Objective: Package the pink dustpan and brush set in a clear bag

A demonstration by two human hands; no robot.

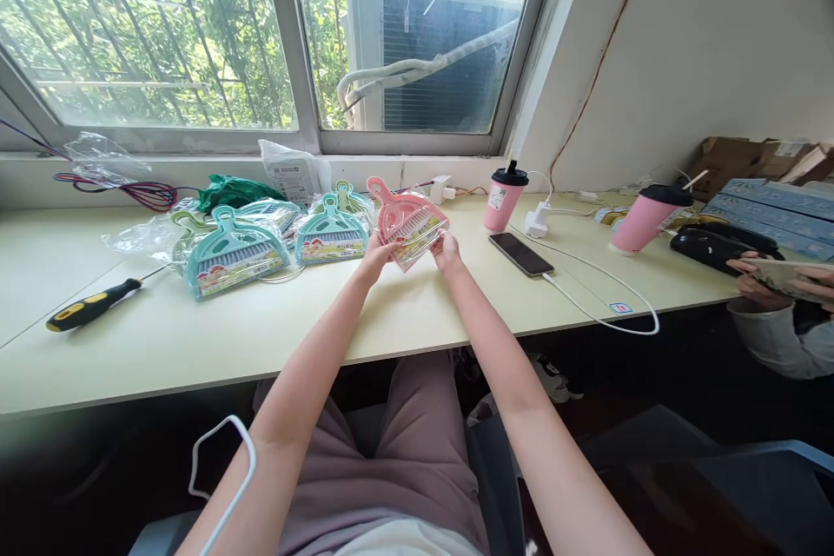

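A pink mini dustpan and brush set (405, 215) in a clear plastic wrapper is held tilted just above the desk. My left hand (378, 257) grips its lower left side, and my right hand (446, 252) grips its lower right corner. Both hands are closed on the wrapper's edges, with some fingertips hidden behind it. To the left of my hands lie more wrapped sets: a turquoise dustpan set (331, 234) close by, and a larger-looking turquoise dustpan set (234, 256) further left. Green dustpans (345, 191) show partly behind them.
A screwdriver (95, 306) lies at the left. On the right are a phone (519, 254) on a white cable, a pink cup (503, 198), another pink cup (648, 219) and a black case (720, 245). Another person's hands (756, 274) hold a phone at the far right.
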